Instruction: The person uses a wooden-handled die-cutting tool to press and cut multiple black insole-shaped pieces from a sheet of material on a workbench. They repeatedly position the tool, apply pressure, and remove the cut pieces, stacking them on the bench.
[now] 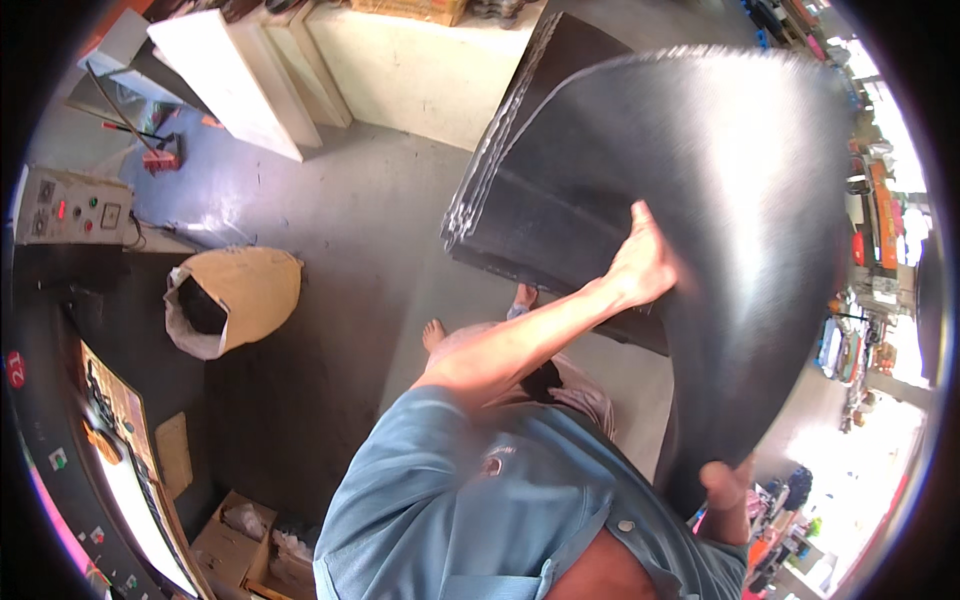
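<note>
Black sheet (765, 200), long axis away from torso (450, 515)

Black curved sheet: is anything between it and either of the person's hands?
Nothing visible is: the left hand is against the black curved sheet, and the right hand is at its lower end. The stack of dark sheets lies beyond it, not between.

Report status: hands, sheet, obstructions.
Left hand against flexible black sheet, fingers partly hidden. Right hand at sheet's lower end, grip unclear. Sheet bowed in broad curve; black sheet stack partly behind. No obstruction visible.
</note>
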A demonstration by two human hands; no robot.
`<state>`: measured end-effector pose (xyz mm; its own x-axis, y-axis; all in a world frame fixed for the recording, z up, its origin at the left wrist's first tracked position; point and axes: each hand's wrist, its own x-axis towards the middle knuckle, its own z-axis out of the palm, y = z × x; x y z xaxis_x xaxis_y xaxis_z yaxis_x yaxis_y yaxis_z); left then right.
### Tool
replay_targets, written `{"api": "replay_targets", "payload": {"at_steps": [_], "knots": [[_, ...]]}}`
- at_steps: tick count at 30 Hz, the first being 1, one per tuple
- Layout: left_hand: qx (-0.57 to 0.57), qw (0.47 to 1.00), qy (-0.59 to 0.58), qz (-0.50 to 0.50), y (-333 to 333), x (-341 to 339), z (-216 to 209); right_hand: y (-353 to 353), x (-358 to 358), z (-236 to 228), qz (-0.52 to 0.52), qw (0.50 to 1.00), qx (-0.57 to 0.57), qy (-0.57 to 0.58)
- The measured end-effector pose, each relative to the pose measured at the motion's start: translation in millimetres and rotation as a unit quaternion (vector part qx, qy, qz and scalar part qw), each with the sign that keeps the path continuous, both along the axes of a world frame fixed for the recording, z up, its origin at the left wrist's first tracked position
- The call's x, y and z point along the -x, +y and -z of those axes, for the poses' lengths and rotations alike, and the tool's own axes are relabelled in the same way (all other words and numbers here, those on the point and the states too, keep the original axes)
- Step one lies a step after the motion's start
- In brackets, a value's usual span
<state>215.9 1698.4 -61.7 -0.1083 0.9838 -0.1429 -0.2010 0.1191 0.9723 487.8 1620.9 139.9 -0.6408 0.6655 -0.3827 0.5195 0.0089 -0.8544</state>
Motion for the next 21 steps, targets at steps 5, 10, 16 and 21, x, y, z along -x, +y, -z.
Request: {"api": "replay_targets", "payload": {"at_steps": [5,10,16,21], "knots": [[-0.086,0.991,0.101,-0.025,4.3,-6.2,-78.8,-12.2,15.2,-44.9,0.011,0.995,-0.087,0.047],[-0.277,0.956,0.093,0.024,-36.2,-15.7,-111.3,8.9,46.9,-50.7,-0.015,0.986,-0.14,0.094],[-0.256,0.959,-0.016,0.122,-125.6,-22.1,-44.9,53.8,81.4,-20.0,-0.062,0.976,-0.15,0.145],[-0.211,0.963,-0.125,0.116,-197.7,-8.5,12.7,93.7,126.1,9.2,-0.123,0.967,-0.139,0.173]]}}
